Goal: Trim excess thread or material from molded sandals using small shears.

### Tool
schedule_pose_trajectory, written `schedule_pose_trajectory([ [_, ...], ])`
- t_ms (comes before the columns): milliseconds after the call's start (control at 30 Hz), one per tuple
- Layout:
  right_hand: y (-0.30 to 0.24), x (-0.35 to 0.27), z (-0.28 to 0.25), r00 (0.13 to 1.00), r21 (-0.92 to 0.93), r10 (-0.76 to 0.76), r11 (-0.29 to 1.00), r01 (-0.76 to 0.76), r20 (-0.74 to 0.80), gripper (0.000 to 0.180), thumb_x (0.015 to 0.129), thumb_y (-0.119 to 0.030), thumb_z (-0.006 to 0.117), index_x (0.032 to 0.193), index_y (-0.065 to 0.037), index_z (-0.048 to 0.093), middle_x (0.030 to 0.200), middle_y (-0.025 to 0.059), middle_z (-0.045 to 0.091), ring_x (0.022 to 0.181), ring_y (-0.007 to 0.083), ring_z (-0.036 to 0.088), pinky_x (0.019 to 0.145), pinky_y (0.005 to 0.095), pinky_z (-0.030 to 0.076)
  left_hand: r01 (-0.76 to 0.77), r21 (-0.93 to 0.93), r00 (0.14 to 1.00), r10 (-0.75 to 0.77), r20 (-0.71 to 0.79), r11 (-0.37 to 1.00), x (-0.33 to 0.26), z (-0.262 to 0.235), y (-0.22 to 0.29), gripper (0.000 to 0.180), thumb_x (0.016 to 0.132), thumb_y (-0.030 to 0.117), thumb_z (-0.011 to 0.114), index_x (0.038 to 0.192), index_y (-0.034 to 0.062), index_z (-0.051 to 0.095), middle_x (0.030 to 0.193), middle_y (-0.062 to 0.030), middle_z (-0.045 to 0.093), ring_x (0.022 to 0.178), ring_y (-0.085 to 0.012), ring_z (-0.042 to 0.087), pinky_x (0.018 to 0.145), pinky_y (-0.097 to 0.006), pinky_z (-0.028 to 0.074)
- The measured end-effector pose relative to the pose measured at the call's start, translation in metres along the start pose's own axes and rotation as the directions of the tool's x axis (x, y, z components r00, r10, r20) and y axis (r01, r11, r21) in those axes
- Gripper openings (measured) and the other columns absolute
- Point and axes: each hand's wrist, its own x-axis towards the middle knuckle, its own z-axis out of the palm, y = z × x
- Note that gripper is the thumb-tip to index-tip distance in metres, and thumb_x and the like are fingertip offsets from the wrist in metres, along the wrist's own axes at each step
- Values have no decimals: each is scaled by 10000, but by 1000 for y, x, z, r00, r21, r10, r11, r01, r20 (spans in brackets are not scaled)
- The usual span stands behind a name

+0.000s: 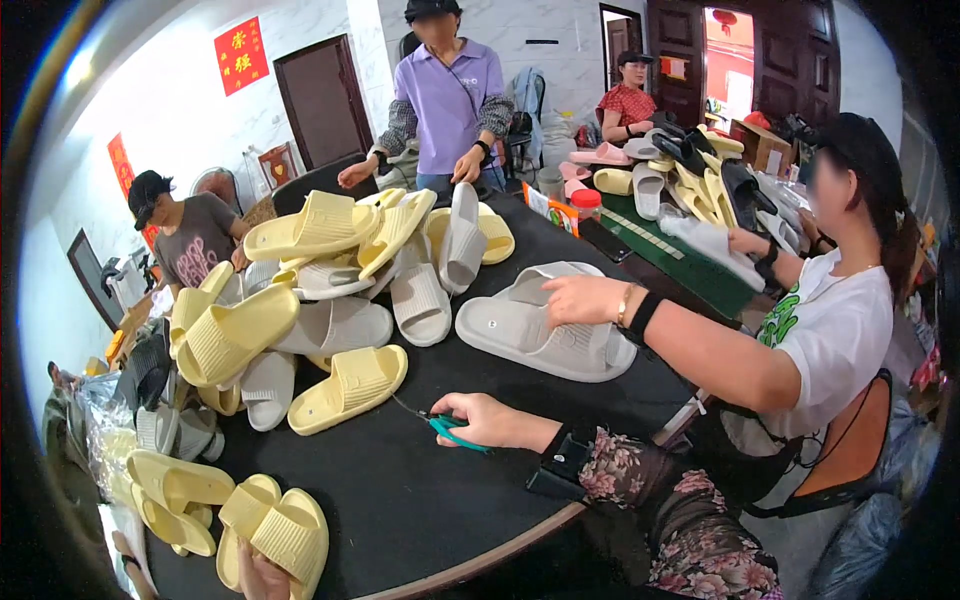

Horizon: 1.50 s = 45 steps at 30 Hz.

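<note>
At the near left, my left hand [262,575] is closed on a pair of yellow slippers [285,525], partly cut off by the lower edge. My right hand [490,420] grips teal-handled snips [455,432] just above the black tabletop. The dark tip of the snips points at a lone yellow slipper [350,388] in front of the pile. More yellow slippers [180,480] lie left of my left hand. A co-worker's hand [585,300] on the right rests on a pair of grey slippers [515,325].
A heap of yellow and grey slippers [330,230] covers the table's far left. Beyond stand a red-lidded jar [586,203], a phone [607,241] and another slipper pile [700,180] on a green mat [690,270]. Several people work around the table.
</note>
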Motion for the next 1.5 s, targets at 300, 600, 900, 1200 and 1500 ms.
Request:
schedule_pose_trajectory([
  [300, 1, 2, 4, 988, 68, -129, 988, 135, -84, 415, 796, -178, 728, 1124, 21, 569, 865, 77, 663, 777, 123, 614, 711, 279, 489, -63, -134, 969, 93, 229, 989, 37, 16, -17, 428, 912, 88, 525, 1314, -31, 436, 1248, -145, 552, 1151, -263, 548, 982, -384, 447],
  [600, -70, -14, -11, 977, 440, -119, 878, 186, -176, 450, 840, -117, 658, 1244, -15, 489, 864, 44, 630, 602, 39, 537, 464, 173, 425, -151, -84, 948, 168, 269, 985, 49, 116, -5, 492, 872, -12, 497, 1349, -31, 383, 1264, -148, 541, 1139, -241, 554, 970, -360, 450],
  [900, -90, -4, 21, 951, -6, -266, 963, 269, -156, 472, 847, -118, 673, 1241, -10, 436, 928, 60, 575, 815, 85, 543, 734, 263, 468, -375, -118, 892, 393, 225, 919, 71, 163, -8, 483, 835, -79, 523, 1289, -50, 362, 1229, -153, 522, 1108, -214, 559, 946, -321, 455],
  [1200, -66, -3, 38, 987, -181, -149, 974, 135, -62, 469, 813, -145, 717, 1206, -37, 487, 848, 81, 597, 732, 134, 586, 654, 285, 489, -413, -123, 889, 428, 160, 903, 76, 156, -38, 519, 846, -71, 516, 1330, -60, 329, 1237, -149, 522, 1118, -195, 548, 962, -312, 432],
  [1500, -59, -1, 44, 991, -173, -135, 976, 132, -5, 447, 796, -105, 711, 1177, -10, 497, 872, 101, 625, 749, 150, 616, 659, 286, 493, -423, -38, 891, 423, 164, 905, 77, 154, -46, 531, 841, -60, 525, 1338, -54, 338, 1222, -134, 545, 1111, -171, 544, 946, -291, 427],
])
